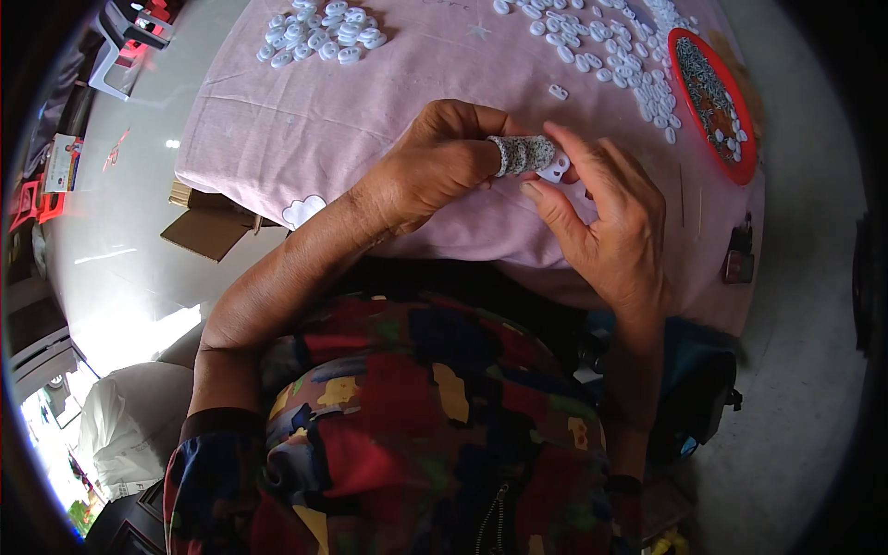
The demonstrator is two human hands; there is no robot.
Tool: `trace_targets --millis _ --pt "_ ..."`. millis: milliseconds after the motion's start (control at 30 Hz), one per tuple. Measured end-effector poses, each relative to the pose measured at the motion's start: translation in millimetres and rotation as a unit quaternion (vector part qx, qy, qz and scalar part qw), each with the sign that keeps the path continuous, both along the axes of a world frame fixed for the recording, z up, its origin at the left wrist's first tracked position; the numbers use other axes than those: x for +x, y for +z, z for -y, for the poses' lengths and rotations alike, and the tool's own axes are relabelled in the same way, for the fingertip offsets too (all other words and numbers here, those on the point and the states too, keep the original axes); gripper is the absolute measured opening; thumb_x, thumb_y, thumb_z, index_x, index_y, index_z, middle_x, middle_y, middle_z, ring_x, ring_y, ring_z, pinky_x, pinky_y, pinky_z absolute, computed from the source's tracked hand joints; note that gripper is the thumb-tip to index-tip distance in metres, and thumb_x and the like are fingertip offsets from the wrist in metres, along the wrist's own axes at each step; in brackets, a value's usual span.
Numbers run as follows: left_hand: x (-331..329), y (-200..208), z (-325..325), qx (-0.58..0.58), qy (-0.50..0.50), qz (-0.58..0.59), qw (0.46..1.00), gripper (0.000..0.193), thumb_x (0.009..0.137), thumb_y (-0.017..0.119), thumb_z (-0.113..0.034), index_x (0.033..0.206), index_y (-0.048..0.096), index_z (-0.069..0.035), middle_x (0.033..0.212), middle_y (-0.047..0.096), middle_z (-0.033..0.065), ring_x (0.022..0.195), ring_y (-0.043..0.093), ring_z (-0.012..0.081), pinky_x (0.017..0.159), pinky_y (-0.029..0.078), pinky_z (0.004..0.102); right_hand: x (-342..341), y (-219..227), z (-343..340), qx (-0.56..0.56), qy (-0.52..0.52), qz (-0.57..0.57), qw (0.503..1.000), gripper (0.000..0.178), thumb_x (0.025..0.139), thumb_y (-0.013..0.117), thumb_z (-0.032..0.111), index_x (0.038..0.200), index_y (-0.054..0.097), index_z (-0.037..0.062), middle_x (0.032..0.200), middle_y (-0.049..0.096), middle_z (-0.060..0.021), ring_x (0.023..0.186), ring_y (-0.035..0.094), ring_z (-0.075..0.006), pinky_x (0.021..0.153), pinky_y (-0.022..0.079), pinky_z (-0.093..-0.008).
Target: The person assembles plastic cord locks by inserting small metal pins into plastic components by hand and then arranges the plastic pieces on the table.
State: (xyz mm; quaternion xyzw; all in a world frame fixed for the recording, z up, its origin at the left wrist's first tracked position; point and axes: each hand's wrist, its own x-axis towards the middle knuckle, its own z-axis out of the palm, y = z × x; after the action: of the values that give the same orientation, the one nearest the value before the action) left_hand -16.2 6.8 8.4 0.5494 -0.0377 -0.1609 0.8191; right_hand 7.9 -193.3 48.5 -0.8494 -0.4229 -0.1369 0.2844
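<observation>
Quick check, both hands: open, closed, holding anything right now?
Left hand: closed, holding a small white piece.
Right hand: open, thumb and forefinger apart beside that piece; whether it touches it cannot be told.

The left hand (444,153), a speckled grey wrap (523,154) around one of its digits, holds a small white piece (556,169) over the pink cloth (444,60). On the right, the right hand (610,208) curves toward it, thumb and forefinger spread; whether its other fingertips touch the piece is hidden. Far left lies a heap of white pieces (319,35), far right a wider scatter (610,51), just beside a red tray (743,172) of tiny grey bits (696,69) and some white ones
</observation>
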Motion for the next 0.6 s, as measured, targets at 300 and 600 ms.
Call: trace_targets --millis 300,600 --pt "2 0 -4 0.068 -0.03 0.043 0.996 0.02 0.086 0.057 -0.009 0.1 0.068 0.001 0.082 0.064 0.0003 0.074 0.056 0.0046 0.065 0.044 0.0193 0 7 0 -0.052 0.012 -0.008 0.999 0.028 0.083 0.073 0.018 0.102 0.061 0.0005 0.078 0.059 -0.0119 0.069 0.061 -0.0282 0.061 0.048 -0.0375" --pt "-1 4 -4 0.046 -0.032 0.053 0.997 0.021 0.083 0.059 -0.01 0.099 0.067 0.0 0.086 0.065 0.0 0.076 0.057 0.0038 0.069 0.045 0.0194 4 9 0 -0.111 0.036 0.019 0.993 0.027 0.087 0.068 0.026 0.087 0.054 0.0026 0.071 0.055 -0.0135 0.066 0.059 -0.0312 0.058 0.046 -0.0408"
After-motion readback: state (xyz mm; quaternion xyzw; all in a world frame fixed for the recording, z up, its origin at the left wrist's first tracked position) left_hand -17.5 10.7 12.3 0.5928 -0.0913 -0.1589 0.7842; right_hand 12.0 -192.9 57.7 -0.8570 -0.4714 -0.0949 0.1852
